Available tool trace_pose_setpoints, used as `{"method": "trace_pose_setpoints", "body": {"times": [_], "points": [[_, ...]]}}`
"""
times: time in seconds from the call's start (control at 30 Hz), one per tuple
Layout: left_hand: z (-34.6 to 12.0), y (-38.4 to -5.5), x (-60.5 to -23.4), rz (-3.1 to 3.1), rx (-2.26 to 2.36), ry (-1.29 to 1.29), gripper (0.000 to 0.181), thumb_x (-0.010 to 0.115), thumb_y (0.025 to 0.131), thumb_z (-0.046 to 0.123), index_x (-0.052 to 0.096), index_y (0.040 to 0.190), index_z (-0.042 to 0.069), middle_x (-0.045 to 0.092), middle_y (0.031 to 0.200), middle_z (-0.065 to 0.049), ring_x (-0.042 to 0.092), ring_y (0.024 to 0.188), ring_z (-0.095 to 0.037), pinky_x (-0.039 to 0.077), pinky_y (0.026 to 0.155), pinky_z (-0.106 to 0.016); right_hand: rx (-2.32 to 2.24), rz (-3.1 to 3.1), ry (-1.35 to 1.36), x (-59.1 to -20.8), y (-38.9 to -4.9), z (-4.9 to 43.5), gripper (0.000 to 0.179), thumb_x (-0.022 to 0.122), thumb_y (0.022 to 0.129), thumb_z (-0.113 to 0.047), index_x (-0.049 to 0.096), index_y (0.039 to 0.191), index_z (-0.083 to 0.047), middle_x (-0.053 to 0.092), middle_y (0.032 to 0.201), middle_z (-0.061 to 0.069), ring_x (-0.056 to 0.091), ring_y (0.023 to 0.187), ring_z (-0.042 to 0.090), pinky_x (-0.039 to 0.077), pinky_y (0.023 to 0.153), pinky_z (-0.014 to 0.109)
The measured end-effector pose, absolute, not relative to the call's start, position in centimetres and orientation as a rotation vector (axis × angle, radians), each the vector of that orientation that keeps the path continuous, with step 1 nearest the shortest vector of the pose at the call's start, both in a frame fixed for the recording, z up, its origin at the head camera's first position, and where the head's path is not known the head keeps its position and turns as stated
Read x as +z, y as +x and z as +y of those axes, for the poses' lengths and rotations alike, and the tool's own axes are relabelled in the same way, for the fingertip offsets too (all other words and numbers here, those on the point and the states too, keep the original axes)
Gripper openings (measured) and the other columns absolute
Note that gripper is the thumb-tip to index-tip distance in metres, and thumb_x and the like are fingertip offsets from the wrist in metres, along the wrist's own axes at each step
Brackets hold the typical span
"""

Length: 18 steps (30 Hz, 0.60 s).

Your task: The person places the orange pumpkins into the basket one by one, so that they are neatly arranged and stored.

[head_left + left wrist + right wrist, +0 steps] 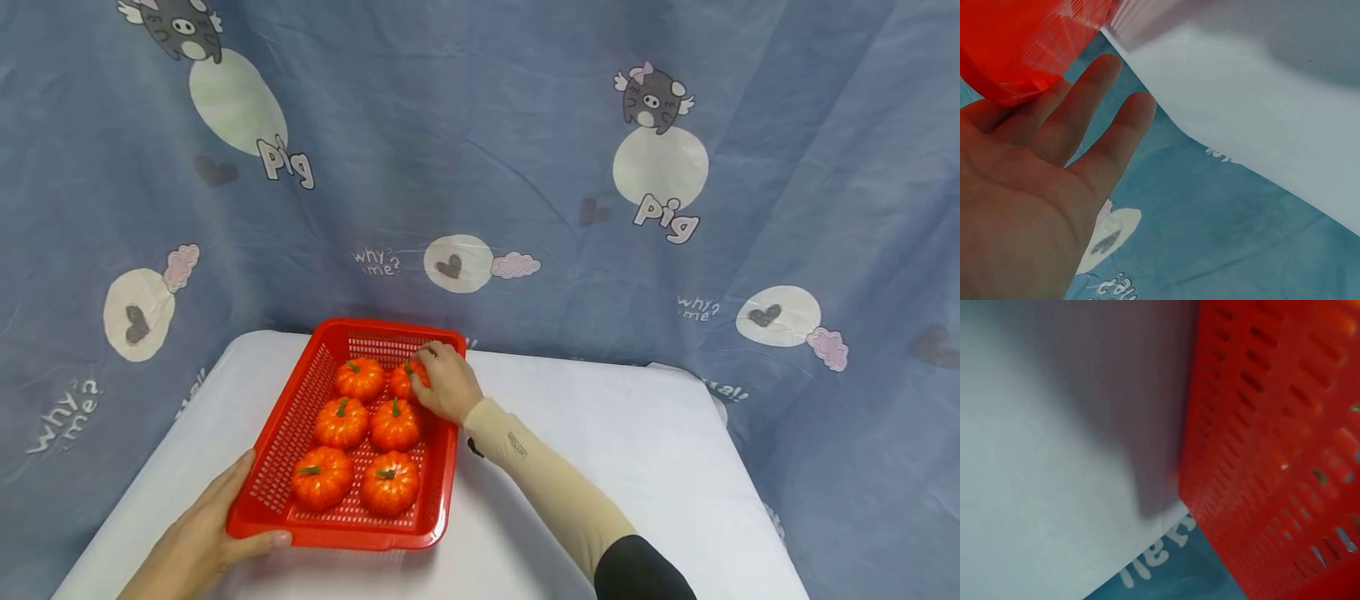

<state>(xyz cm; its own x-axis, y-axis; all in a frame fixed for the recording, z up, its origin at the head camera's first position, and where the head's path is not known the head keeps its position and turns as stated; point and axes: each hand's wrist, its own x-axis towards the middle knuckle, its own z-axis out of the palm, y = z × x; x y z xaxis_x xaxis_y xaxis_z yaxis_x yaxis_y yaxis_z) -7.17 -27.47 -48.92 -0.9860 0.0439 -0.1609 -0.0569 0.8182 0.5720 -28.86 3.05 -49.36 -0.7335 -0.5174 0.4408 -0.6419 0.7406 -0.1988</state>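
A red plastic basket with slotted walls holds several small orange pumpkins with green stems, set in two rows. At its near left corner is my left hand, thumb along the near rim and fingers along the left side. In the left wrist view, the fingers of the left hand are nearly straight against the basket. My right hand reaches over the right rim, its fingers curled round the far right pumpkin and partly covering it. The right wrist view shows the basket wall, not the hand.
Under the basket is a white-covered table, which extends to the right. A blue patterned curtain hangs behind the table and at its sides. The basket's far rim lies close to the curtain. Other pumpkins sit near the right hand's pumpkin.
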Motion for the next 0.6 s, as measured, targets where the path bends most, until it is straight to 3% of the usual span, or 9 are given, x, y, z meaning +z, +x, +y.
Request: {"method": "trace_pose_setpoints", "body": {"times": [0.37, 0.6], "points": [[-27.5, -7.1, -49.0, 2.868, 0.845, 0.017, 0.136, 0.076, 0.074, 0.071, -0.004, 0.162, 0.005, 0.024, 0.157, -0.033, 0.039, 0.129, -0.053, 0.041, 0.095, -0.074, 0.556, -2.513, 0.756, -48.5, -25.1, 8.1, 0.041, 0.067, 0.096, -0.031, 0.063, 0.131, -0.01, 0.057, 0.138, 0.016, 0.05, 0.13, 0.033, 0.035, 0.115, 0.047], [-27.7, -7.0, -49.3, 2.9, 0.769, 0.02, 0.138, 0.071, 0.073, 0.077, -0.006, 0.162, 0.006, 0.025, 0.156, -0.034, 0.041, 0.125, -0.055, 0.042, 0.093, -0.074, 0.649, -2.69, 0.533, -49.4, -21.9, 15.2, 0.067, 0.053, 0.099, -0.056, 0.047, 0.151, -0.013, 0.031, 0.162, 0.02, 0.02, 0.151, 0.043, 0.007, 0.118, 0.069]]}}
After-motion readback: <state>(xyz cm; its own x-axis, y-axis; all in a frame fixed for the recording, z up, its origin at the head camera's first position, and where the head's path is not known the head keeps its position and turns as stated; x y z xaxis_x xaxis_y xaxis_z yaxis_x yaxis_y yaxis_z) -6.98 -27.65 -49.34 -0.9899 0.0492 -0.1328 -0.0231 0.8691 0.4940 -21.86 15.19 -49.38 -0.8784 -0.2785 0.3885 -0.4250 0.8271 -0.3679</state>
